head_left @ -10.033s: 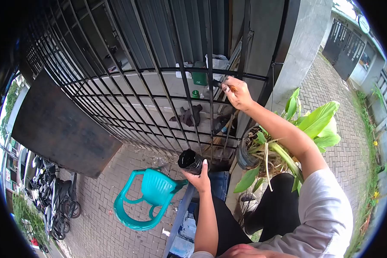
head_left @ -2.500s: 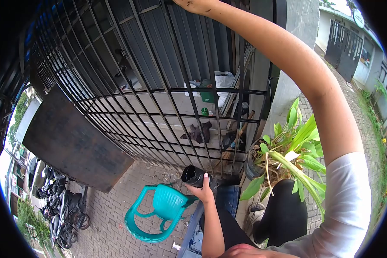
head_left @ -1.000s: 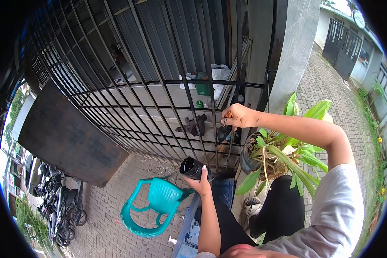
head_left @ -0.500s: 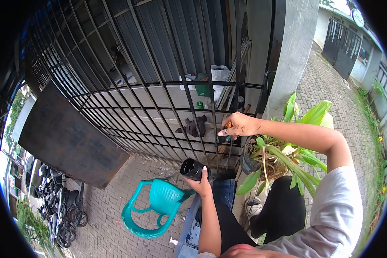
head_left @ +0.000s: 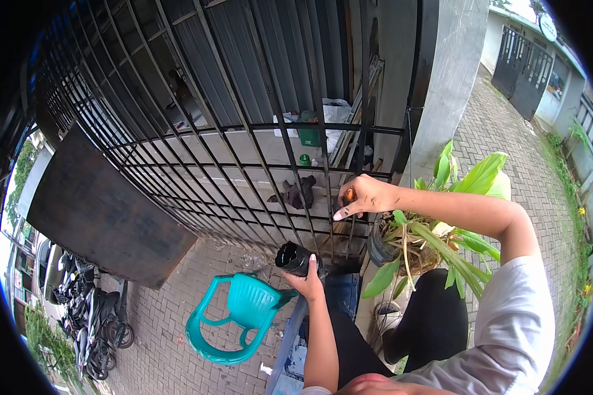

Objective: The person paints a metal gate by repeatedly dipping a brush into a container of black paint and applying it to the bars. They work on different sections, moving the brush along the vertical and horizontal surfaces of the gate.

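My left hand is wrapped round a black plastic planting bag, its open mouth tilted toward the gate. What lies inside the bag is too dark to see. My right hand, smudged with dirt, is raised at the bars beside the plant. Its fingers curl round a small orange thing, mostly hidden, while the thumb points out to the left. Just below my right forearm is a leafy green plant in a dark pot.
A black barred gate stands in front, with a dark cloth and a green bin behind it. A turquoise plastic chair lies at lower left. Blue containers sit by my legs. Motorbikes are parked far left.
My right hand has turned slightly and its thumb now points lower, away from the orange thing. The left hand and the bag are almost still.
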A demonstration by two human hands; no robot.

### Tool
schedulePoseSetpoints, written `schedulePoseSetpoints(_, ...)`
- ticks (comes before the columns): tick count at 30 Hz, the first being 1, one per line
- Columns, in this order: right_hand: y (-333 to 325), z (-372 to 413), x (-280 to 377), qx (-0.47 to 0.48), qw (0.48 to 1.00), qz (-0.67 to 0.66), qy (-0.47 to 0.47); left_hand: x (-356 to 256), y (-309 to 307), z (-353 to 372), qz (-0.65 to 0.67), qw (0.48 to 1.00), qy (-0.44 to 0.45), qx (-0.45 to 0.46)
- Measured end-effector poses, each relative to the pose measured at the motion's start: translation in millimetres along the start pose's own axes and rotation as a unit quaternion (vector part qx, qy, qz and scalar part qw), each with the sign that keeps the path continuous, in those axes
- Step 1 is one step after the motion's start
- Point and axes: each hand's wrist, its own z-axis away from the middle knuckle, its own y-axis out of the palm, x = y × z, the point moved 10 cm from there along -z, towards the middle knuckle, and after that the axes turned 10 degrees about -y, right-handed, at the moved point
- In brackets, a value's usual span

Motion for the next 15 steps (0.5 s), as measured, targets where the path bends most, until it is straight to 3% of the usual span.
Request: schedulePoseSetpoints(15, 10, 7, -5, -0.005, 0.999, 0.0, -0.032, 0, 1, 1, -0.011, 1.0, -0.015, 0.007)
